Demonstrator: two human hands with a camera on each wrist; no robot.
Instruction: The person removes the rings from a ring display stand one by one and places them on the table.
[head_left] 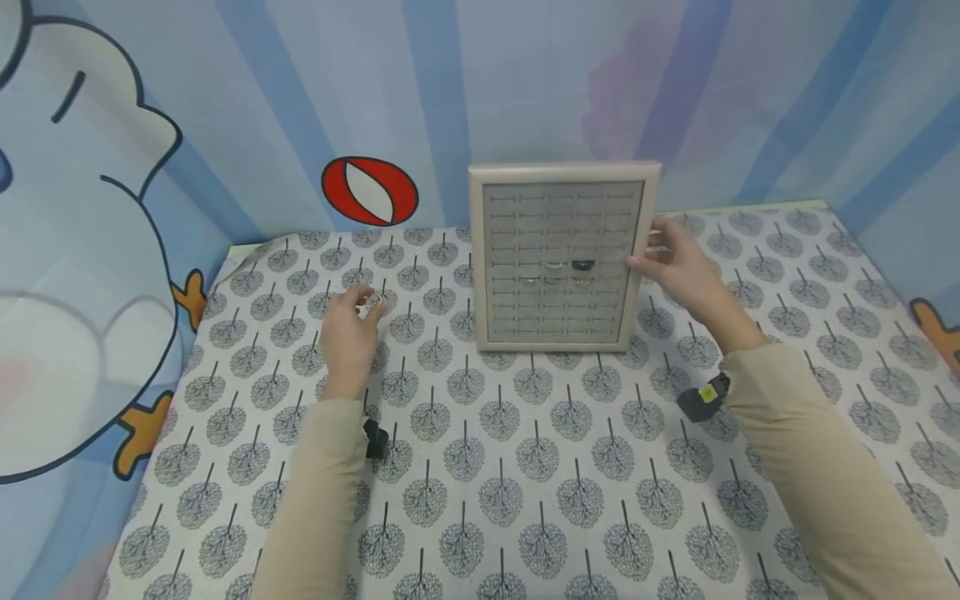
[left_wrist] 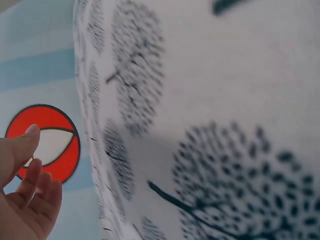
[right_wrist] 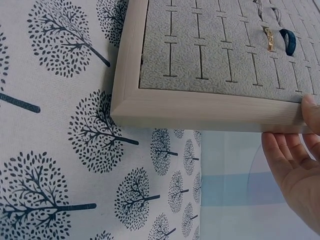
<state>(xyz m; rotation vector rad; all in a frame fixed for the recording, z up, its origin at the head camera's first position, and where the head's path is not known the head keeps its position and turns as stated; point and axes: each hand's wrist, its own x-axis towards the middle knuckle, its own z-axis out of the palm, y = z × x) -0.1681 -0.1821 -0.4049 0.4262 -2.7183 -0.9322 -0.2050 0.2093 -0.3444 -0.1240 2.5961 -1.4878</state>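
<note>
A ring display board in a pale wooden frame [head_left: 480,258], its grey padded face cut with rows of slots, stands upright and tilted slightly on the table. My right hand [head_left: 685,275] grips its right edge, thumb on the front and fingers behind. Several rings sit in the middle slots, among them a dark blue ring [right_wrist: 291,42], a gold ring [right_wrist: 270,40] and a silver ring [head_left: 555,265]. Left of the board, my left hand [head_left: 349,337] pinches a small ring [head_left: 379,299] between thumb and fingertips, above the cloth. Only a sliver of that ring shows in the left wrist view.
A white cloth [head_left: 465,458] printed with dark trees covers the table. Behind it hangs a blue striped backdrop [head_left: 525,75] with cartoon figures and a red and white ball [head_left: 333,187]. Each wrist carries a small black device [head_left: 701,402].
</note>
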